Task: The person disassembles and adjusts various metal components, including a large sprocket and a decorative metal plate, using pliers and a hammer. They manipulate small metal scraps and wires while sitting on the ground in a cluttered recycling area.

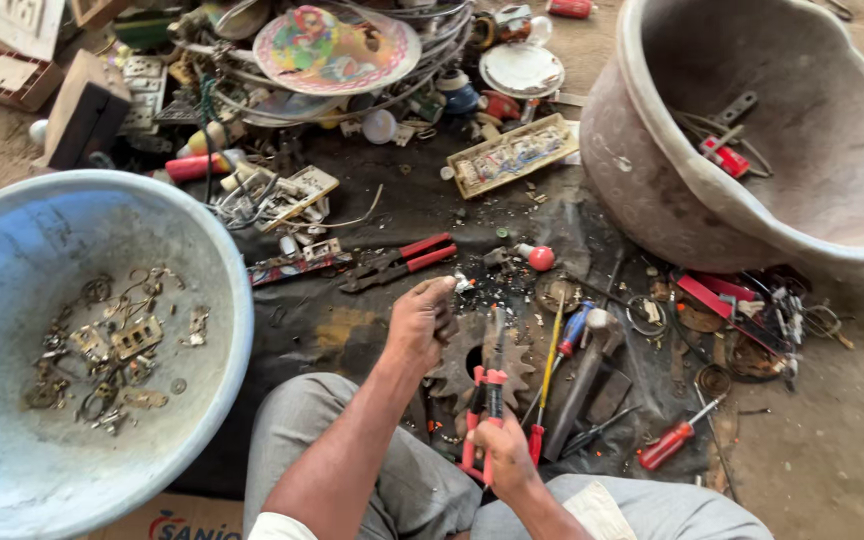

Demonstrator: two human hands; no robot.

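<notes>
Dismantling is under way: the left hand pinches what looks like a small scrap piece while the right hand, fingers closed around red-handled pliers, must bring their tip onto it.

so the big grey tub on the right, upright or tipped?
Tipped: grey tub leans, mouth facing the camera, scrap bits inside.

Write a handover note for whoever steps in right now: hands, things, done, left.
Left hand: closed on a small part, too small to identify, above the rusty gear.
Right hand: gripping red-handled pliers, nose pointing at that part.
Done: small metal pieces lie in the blue basin.
Left: scrap pile at the top unsorted; spare pliers and screwdrivers lie on the black sheet.
</notes>
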